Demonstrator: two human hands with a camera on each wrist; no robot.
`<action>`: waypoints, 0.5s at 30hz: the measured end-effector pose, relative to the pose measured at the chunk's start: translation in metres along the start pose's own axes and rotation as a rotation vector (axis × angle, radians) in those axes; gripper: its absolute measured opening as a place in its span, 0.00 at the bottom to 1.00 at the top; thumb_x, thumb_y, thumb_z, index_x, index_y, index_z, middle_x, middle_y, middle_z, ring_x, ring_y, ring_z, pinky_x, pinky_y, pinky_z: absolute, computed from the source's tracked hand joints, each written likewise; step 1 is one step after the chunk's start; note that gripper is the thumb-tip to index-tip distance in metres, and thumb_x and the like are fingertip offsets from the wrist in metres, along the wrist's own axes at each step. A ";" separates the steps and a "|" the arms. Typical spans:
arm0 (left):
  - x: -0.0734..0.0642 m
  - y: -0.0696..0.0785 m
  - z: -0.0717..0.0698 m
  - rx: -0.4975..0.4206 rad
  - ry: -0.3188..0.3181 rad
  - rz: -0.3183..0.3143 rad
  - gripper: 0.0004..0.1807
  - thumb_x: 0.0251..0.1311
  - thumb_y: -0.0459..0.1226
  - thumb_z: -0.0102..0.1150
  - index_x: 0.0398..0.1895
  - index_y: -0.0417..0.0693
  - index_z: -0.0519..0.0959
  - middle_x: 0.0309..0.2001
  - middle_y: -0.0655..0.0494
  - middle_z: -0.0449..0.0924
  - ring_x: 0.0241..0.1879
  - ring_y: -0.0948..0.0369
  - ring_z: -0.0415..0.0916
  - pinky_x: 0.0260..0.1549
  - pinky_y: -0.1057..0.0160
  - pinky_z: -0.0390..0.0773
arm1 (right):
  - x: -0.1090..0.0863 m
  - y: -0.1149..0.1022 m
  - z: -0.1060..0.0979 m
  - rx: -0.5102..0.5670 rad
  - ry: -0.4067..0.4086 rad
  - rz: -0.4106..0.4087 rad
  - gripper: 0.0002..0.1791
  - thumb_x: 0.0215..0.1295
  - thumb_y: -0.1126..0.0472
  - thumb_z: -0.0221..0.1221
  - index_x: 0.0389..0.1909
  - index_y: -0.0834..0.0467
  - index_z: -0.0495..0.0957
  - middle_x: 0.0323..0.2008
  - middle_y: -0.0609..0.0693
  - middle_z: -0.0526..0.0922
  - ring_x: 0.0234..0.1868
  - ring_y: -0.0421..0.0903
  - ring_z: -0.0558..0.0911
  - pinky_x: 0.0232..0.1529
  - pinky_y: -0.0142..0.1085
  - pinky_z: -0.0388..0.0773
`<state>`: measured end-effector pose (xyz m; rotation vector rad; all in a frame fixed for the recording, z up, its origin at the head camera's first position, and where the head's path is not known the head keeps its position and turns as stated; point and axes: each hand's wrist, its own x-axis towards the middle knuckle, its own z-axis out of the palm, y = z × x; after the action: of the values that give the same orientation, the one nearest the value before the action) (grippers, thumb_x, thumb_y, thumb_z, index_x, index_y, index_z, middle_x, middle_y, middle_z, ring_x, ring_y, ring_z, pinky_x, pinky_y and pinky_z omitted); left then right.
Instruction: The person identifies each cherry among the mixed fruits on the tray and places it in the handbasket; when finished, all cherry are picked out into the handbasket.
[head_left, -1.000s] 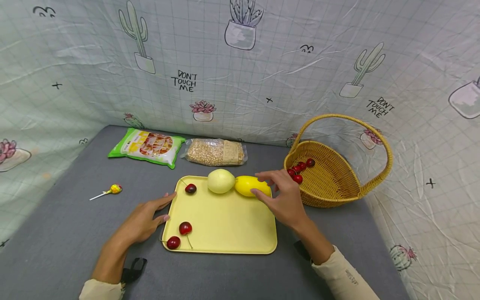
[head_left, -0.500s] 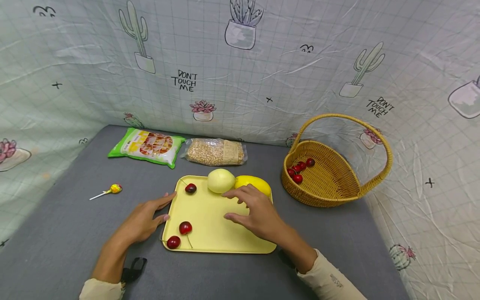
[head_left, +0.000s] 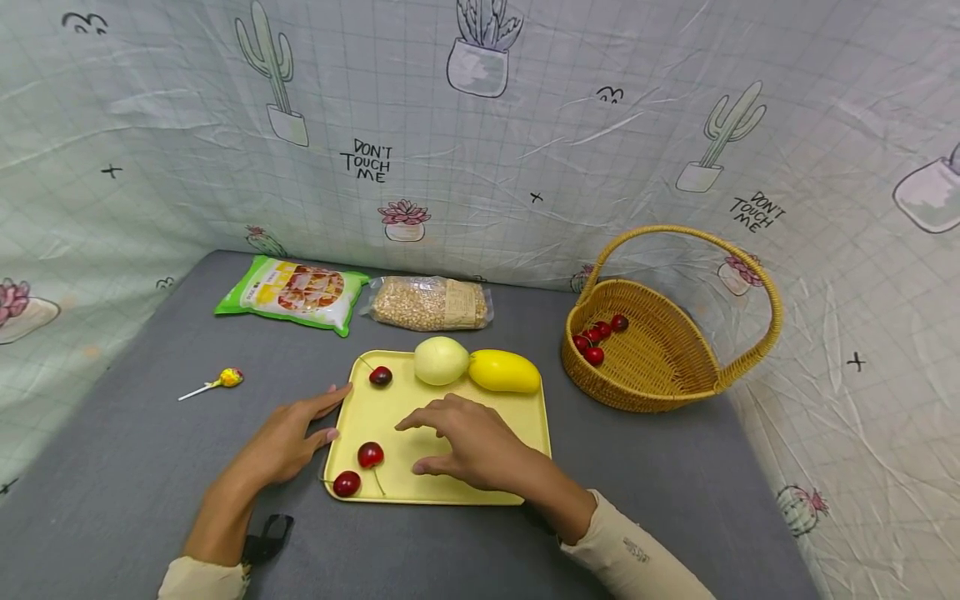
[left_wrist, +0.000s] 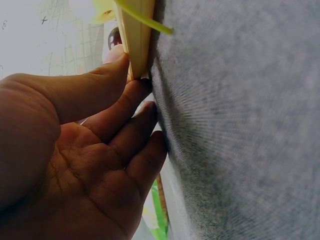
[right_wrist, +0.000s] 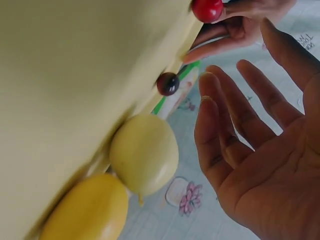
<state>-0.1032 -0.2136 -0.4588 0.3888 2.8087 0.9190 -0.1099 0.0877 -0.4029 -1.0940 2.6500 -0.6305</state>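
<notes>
My left hand [head_left: 288, 442] rests at the left rim of a pale yellow tray [head_left: 480, 492]; its thumb and fingers touch that edge. My right hand [head_left: 468, 446] hovers over the middle of the tray with spread, slightly bent fingers and holds nothing. Left of its fingertips lies a red cherry [head_left: 371, 455], with a second cherry [head_left: 347, 483] by the front left corner. A third, darker cherry [head_left: 380, 377] sits near the back left corner. Along the back rim are a pale green rounded fruit [head_left: 441, 361] and a yellow elongated, mango-like fruit [head_left: 505, 372].
A wicker basket [head_left: 675, 367] with a tall handle stands right of the tray, several cherries [head_left: 594, 356] inside. Behind the tray lie a green-and-white snack bag [head_left: 300, 292] and a clear grain bag [head_left: 429, 303]. A lollipop [head_left: 230, 377] lies at left on the grey table.
My right hand has moved left and toward me, from the yellow fruit to above the middle of the tray. The yellow fruit is now uncovered. My left hand stays at the rim.
</notes>
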 end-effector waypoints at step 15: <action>0.000 -0.003 -0.001 0.008 0.022 0.042 0.37 0.68 0.30 0.67 0.79 0.42 0.69 0.73 0.27 0.69 0.71 0.28 0.68 0.64 0.25 0.70 | 0.042 -0.027 0.016 -0.137 -0.134 0.043 0.28 0.63 0.44 0.75 0.64 0.38 0.83 0.50 0.40 0.87 0.51 0.37 0.81 0.41 0.31 0.77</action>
<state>-0.1037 -0.2169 -0.4600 0.4434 2.8354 0.9257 -0.1172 0.0358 -0.4055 -1.0713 2.6246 -0.3592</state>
